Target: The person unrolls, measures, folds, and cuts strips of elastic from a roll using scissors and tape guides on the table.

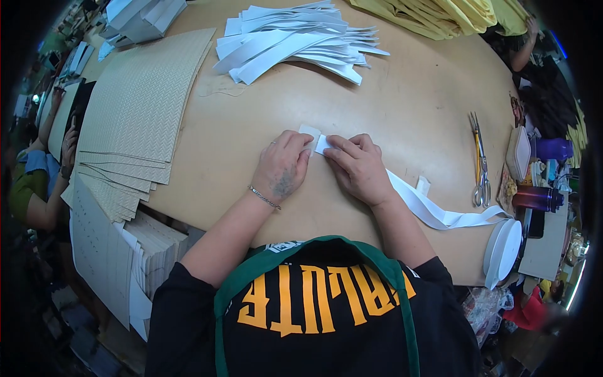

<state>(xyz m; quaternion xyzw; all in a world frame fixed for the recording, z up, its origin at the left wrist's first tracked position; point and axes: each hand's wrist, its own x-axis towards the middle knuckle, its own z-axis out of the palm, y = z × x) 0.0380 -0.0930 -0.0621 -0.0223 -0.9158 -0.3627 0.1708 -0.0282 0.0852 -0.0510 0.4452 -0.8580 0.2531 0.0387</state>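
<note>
My left hand [286, 164] has its fingers curled over a small off-white piece [309, 131] near the middle of the table. Close beside it, my right hand [360, 164] pinches the end of a white strip [322, 144]. The two pale edges meet or nearly meet between my fingertips; whether they overlap I cannot tell. Past my right wrist the white strip [427, 212] runs, loosely twisted, to a white roll [503, 252] at the table's right edge. My fingers hide part of both pieces.
A pile of white strips [295, 41] lies at the back. Woven-textured sheets [141, 94] are stacked at left, yellow fabric [433, 14] back right. Scissors [482, 188] and a yellow pencil-like tool [477, 154] lie at right. Other people's arms [47, 201] show at both sides.
</note>
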